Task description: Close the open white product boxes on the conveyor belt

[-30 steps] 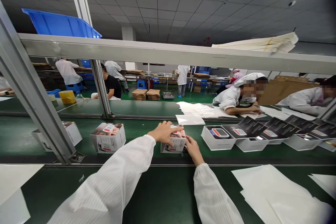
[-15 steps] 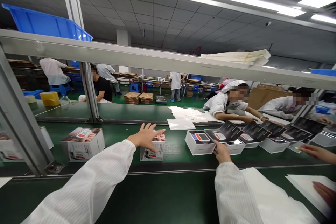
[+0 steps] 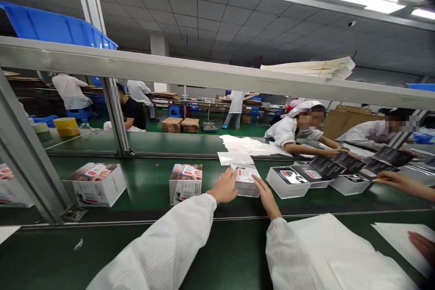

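A closed white carton (image 3: pixel 245 181) with a printed lid sits on the green conveyor belt (image 3: pixel 142 186), straight ahead of me. My left hand (image 3: pixel 226 186) presses its fingertips against the carton's left side. My right hand (image 3: pixel 267 196) reaches its front right corner, so the two hands hold it between them. Just left of them stands a closed printed carton (image 3: pixel 185 183), not touched by either hand. To the right, an open white box (image 3: pixel 287 182) shows a device inside, with its black lid raised.
Further cartons stand along the belt on both sides. A co-worker's hand (image 3: pixel 397 181) reaches in at the right, and another hand (image 3: pixel 421 244) rests on white sheets (image 3: pixel 350 253) at the lower right. Loose papers (image 3: pixel 248 146) lie beyond the belt, past a metal rail (image 3: pixel 170 70) overhead.
The left hand has moved off the printed carton and across to the right. The right hand has moved left. The carton between them now has its lid closed, and the view has shifted slightly.
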{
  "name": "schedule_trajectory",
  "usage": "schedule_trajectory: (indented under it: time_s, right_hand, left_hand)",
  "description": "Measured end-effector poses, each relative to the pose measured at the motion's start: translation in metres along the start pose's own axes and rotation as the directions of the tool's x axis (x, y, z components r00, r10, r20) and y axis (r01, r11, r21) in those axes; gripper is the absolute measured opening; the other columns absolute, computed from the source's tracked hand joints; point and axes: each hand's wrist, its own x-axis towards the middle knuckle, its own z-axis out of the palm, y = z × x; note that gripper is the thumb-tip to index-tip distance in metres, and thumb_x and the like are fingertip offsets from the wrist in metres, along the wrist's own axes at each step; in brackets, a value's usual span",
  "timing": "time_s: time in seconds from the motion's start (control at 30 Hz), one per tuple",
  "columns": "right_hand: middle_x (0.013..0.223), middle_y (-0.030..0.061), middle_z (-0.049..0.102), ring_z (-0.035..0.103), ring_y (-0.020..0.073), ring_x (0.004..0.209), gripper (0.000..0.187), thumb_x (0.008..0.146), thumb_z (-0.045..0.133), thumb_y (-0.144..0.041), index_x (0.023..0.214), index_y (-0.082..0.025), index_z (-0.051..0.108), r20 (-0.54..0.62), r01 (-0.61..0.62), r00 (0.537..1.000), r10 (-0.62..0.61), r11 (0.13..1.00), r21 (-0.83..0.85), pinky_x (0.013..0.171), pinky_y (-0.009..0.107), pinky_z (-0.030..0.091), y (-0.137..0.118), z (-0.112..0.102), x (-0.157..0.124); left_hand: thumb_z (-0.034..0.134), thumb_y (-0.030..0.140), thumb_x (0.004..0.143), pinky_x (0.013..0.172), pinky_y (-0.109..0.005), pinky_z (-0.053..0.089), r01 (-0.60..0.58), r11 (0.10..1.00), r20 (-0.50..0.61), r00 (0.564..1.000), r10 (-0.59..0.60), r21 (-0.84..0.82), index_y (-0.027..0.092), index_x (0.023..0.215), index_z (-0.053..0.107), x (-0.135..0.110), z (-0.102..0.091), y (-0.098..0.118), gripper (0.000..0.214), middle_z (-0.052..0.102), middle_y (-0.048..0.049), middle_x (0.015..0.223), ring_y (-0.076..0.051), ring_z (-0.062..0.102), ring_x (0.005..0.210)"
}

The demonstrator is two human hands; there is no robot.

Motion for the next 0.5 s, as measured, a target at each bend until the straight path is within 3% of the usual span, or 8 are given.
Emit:
schedule_trajectory:
  time_s: [0.1,0.2,0.33,0.4,0.5]
  right_hand:
    - [0.141,0.0061,0.055,0.049,0.0293,0.129,0.064,0.079,0.058,-0.065,0.13,-0.026,0.063,-0.029,-0.016,0.999,0.017,1.0,0.026,0.112,0.042,0.034,0.002,0.009,0.0]
    - [0.142,0.0058,0.054,0.051,0.0295,0.127,0.069,0.08,0.057,-0.066,0.137,-0.028,0.056,-0.067,-0.017,0.998,0.018,1.0,0.017,0.109,0.043,0.038,0.005,0.017,0.002]
    - [0.143,0.0069,0.053,0.05,0.0295,0.128,0.075,0.08,0.056,-0.068,0.142,-0.026,0.051,-0.077,-0.03,0.996,0.038,0.994,0.107,0.106,0.042,0.042,0.006,0.026,0.005]
    - [0.141,0.0074,0.054,0.055,0.0297,0.124,0.076,0.081,0.054,-0.07,0.144,-0.027,0.048,-0.053,-0.093,0.993,0.106,0.975,0.202,0.099,0.042,0.048,0.007,0.034,0.006]
    - [0.138,0.0069,0.057,0.059,0.0281,0.12,0.074,0.082,0.051,-0.069,0.143,-0.027,0.048,0.016,-0.149,0.988,0.152,0.93,0.337,0.096,0.041,0.051,0.01,0.049,0.005]
  left_hand:
    - [0.062,0.018,0.08,0.115,-0.045,0.032,0.067,0.996,0.023,0.998,-0.066,-0.054,0.012,0.157,-0.005,0.0,0.023,-0.014,0.102,0.015,-0.0231,0.16,-0.032,0.025,0.146]
    - [0.063,0.016,0.08,0.117,-0.039,0.028,0.062,0.996,0.017,0.998,-0.061,-0.069,0.013,0.156,-0.011,-0.013,0.024,-0.024,0.106,0.011,-0.0209,0.162,-0.026,0.019,0.149]
    - [0.071,0.018,0.076,0.117,-0.048,0.025,0.032,0.999,0.003,0.999,-0.032,-0.028,0.02,0.158,0.001,-0.028,0.0,-0.029,0.109,0.015,-0.0173,0.161,-0.033,0.016,0.148]
    - [0.075,0.014,0.071,0.116,-0.056,0.021,0.01,1.0,-0.02,1.0,-0.01,0.012,0.029,0.158,0.007,-0.029,-0.016,-0.026,0.112,0.007,-0.0129,0.163,-0.039,0.004,0.149]
    - [0.082,0.017,0.067,0.115,-0.06,0.013,-0.119,0.978,0.003,0.993,0.12,0.169,0.041,0.155,0.016,-0.024,-0.043,-0.017,0.113,0.001,-0.0082,0.164,-0.044,-0.003,0.147]
